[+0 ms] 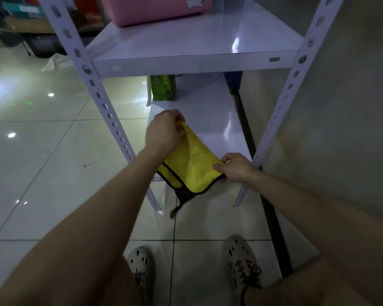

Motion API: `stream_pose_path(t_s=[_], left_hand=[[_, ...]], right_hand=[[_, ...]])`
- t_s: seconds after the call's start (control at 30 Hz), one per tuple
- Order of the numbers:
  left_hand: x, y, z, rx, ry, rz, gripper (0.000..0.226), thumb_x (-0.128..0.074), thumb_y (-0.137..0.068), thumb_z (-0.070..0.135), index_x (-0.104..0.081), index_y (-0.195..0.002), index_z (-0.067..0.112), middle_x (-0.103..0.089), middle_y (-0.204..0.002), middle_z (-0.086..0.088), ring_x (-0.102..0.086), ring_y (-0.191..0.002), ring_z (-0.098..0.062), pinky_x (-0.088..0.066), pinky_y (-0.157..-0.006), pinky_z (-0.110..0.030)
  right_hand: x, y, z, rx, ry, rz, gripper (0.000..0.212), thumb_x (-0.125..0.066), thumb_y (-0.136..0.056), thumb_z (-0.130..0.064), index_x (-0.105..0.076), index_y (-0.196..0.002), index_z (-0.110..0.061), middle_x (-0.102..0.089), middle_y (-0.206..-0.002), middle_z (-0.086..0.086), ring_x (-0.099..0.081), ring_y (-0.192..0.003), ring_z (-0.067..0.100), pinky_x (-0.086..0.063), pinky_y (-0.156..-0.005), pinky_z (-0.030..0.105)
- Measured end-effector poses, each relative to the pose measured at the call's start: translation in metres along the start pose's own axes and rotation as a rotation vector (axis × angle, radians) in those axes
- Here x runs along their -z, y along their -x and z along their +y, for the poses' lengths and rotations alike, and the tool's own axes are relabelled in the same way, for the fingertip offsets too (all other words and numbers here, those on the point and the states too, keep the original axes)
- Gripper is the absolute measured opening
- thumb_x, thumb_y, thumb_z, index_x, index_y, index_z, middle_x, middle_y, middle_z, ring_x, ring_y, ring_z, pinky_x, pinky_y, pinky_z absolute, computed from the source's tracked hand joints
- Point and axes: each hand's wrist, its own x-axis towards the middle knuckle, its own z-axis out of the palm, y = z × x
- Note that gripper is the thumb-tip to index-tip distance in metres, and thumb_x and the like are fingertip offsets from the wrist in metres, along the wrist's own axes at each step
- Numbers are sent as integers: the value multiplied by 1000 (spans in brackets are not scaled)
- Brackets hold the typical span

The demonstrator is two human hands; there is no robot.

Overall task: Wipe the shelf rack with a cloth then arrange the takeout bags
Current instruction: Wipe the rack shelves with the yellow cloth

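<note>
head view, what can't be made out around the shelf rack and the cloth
Pink item: head view, cut off by the top edge.
Green package: head view, top hidden by the upper shelf, print blurred.
Blue thing: head view, mostly behind that shelf.
Yellow cloth: head view, corners hidden in the left hand and right hand.

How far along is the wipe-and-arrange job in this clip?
Done: nothing visibly finished. In hand: left hand and right hand pinch the yellow cloth, stretched over the lower shelf's front. Left: wiping, then arranging; a pink item sits on the upper shelf, a green pack below.
</note>
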Motion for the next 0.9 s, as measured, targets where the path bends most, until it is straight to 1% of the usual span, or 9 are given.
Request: stream_pose_path(t_s=[0.1, 0.17, 0.23, 0.3, 0.37, 0.43, 0.57, 0.73, 0.9], left_hand=[[-37, -8, 5, -74, 27, -159, 61, -63, -97, 3, -55, -154, 22, -61, -147, -13, -66, -125, -34, -56, -103, -49], [-53, -3, -12, -68, -107, -284, 68, -63, -95, 1, -50, -158, 21, -56, -149, -15, -63, -129, -37, -55, -104, -50], [-58, 5, -38, -6, -208, -337, 52, -61, -96, 3, -58, -147, 12, -62, -137, -18, -64, -122, -41, -57, -99, -50], [-58, 16, -60, 72, -224, -382, 29, -62, -97, 8, -66, -125, 2, -71, -120, -21, -67, -111, -41, -59, -92, -49], [-57, 23, -76, 151, -191, -449, 21, -67, -97, 14, -72, -109, -2, -78, -109, -21, -72, -105, -40, -61, -89, -47], [-57, 25, -85, 246, -116, -513, 19, -68, -98, 17, -75, -101, 0, -80, -102, -21, -77, -98, -39, -65, -87, -46], [-65, 24, -87, 429, 75, -559, 20, -64, -101, 13, -78, -105, -1, -82, -94, -18, -82, -89, -33, -69, -79, -46], [-81, 22, -87, 467, 63, -529, 29, -65, -100, 28, -77, -96, 1, -81, -86, -10, -81, -72, -22, -68, -64, -37], [-86, 19, -83, 443, -39, -586, 15, -68, -93, 21, -70, -90, 6, -77, -83, -12, -76, -66, -23, -62, -55, -30]], right_hand=[[-17, -7, 15, -238, -23, -167, 16, -70, -101, -17, -67, -97, -2, -78, -91, 18, -78, -82, 32, -62, -77, 44], [-27, -9, 21, -318, 23, -294, 25, -69, -102, -14, -68, -114, 7, -77, -108, 24, -78, -97, 33, -61, -83, 43], [-34, -9, 21, -318, 85, -294, 30, -70, -102, -16, -67, -119, 8, -76, -116, 24, -79, -84, 26, -60, -67, 33], [-34, -10, 17, -304, 140, -267, 21, -70, -101, -17, -68, -110, 2, -77, -110, 22, -75, -65, 19, -56, -55, 26], [-29, -11, 16, -259, 320, -266, 14, -72, -98, -15, -69, -102, -2, -79, -105, 19, -76, -76, 23, -58, -65, 28], [-23, -13, 14, -217, 448, -153, 10, -74, -89, -9, -69, -96, -2, -79, -93, 17, -78, -80, 27, -60, -69, 31], [-19, -19, 5, -59, 479, 32, 5, -70, -82, -7, -66, -86, -5, -73, -91, 15, -73, -82, 31, -62, -69, 34], [-22, -25, 4, 219, 516, 12, 20, -75, -92, -20, -79, -111, -16, -71, -119, 7, -67, -109, 27, -55, -92, 37], [-34, -31, 5, 330, 692, -103, 55, -75, -96, -32, -62, -148, -23, -56, -145, 6, -49, -136, 29, -46, -109, 39]])
